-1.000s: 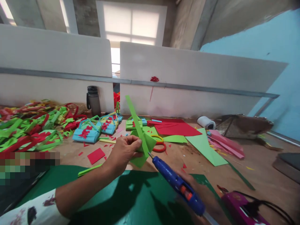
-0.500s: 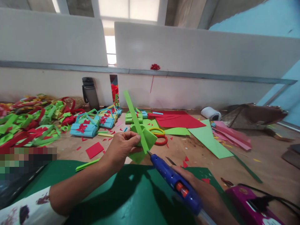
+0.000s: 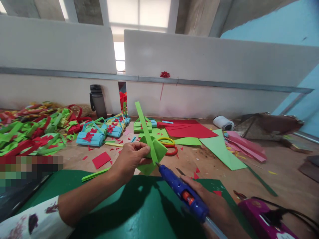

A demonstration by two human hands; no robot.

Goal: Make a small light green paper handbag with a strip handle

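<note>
Green paper strip (image 3: 145, 129) is held up in the air near the far edge of the green mat (image 3: 119, 209). Its long axis is steeply slanted: the upper end is pointed away from the mat and leftward, the lower end toward the mat and rightward. Folded green paper (image 3: 159, 151) is crossed by it, with 1 corner pointed right. By the left hand (image 3: 131, 157), stretched over the mat, the strip is pinched between thumb and fingers; it lies at their tips, on the right side of the hand. Around the blue glue gun (image 3: 183, 189) the right hand (image 3: 211, 199) is closed, partly hidden behind it. Above the mat the gun is held aslant, its nozzle aimed away and leftward at the strip's lower end; whether it is touched cannot be told.

Just beyond the mat, a red paper square (image 3: 101, 160) and yellow and red handle loops (image 3: 171, 145) are seen. Farther beyond it are laid blue paper bags (image 3: 82, 139), a red sheet (image 3: 196, 129) and a pale green sheet (image 3: 224, 151). To its right, a purple device (image 3: 264, 219) is placed.
</note>
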